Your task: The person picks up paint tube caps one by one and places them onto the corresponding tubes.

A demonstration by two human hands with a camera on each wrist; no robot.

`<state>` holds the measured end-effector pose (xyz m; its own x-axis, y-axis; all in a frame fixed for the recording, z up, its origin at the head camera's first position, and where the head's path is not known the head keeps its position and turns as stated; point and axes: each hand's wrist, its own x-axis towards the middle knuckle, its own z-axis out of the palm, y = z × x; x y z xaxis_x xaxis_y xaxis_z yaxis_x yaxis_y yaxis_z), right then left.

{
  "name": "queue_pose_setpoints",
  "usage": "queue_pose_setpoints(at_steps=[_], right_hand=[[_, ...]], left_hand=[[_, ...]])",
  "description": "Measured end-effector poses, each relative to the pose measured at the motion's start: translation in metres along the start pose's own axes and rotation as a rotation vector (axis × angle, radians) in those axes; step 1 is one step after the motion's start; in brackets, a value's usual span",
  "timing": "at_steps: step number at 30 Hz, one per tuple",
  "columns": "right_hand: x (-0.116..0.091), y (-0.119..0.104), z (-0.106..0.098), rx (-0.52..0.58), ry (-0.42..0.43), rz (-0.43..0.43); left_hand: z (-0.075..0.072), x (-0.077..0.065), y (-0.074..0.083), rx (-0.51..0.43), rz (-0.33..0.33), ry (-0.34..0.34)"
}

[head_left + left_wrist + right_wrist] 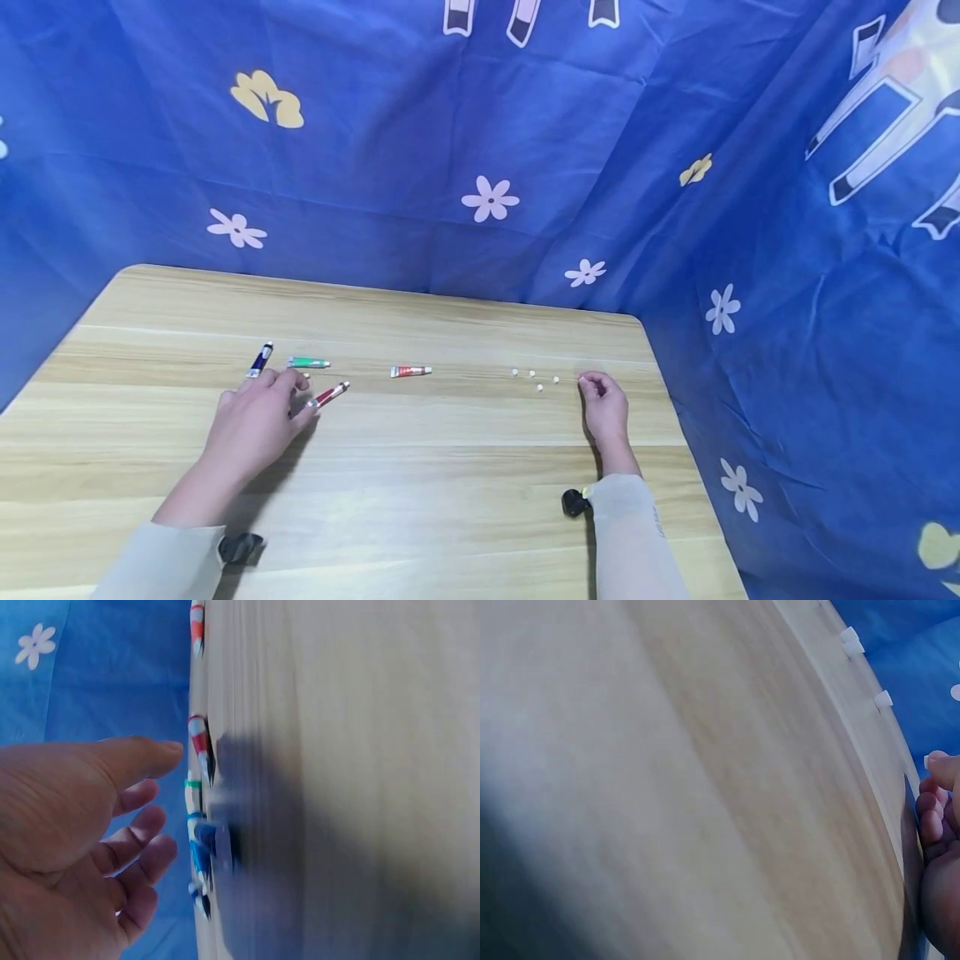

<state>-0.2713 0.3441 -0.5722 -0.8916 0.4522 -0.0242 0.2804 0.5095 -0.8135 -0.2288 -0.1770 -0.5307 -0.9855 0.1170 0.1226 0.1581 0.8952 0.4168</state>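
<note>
My left hand [251, 421] is over a group of small paint tubes, its thumb and fingers apart in the left wrist view, gripping none of them. Around it lie a dark blue tube [260, 360], a green tube [309, 362] and a red tube [328, 395], whose near end is at my thumb. A blurred blue tube [219, 844] appears beyond the fingers in the left wrist view. At the right, my right hand [606, 408] pinches a small white cap [927, 761] between thumb and forefinger, close over the table.
An orange-red tube [411, 372] lies alone near mid-table. Several small white caps [540, 387] are scattered left of my right hand. The wood-grain table [420, 500] ends at a blue patterned curtain [375, 167] behind and on the right.
</note>
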Motion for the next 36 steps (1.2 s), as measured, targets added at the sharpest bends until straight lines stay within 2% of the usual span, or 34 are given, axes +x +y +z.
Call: queue_pose_setpoints(at_steps=[7,17,22,28,36], right_hand=[[0.0,0.001,-0.002,0.037,0.037,0.006],[-0.003,0.002,-0.003,0.095,0.043,0.011],[-0.003,0.003,-0.004,0.15,0.037,0.028],[-0.003,0.005,-0.005,0.191,0.033,0.055],[-0.004,0.006,-0.005,0.315,0.074,0.049]], left_hand=[[-0.007,-0.017,-0.011,0.015,-0.083,-0.034],[-0.004,-0.04,-0.012,0.012,-0.218,-0.043],[-0.002,-0.046,-0.013,0.013,-0.223,-0.06],[0.0,-0.05,-0.016,0.003,-0.222,-0.041],[-0.003,-0.052,-0.019,-0.085,-0.265,0.003]])
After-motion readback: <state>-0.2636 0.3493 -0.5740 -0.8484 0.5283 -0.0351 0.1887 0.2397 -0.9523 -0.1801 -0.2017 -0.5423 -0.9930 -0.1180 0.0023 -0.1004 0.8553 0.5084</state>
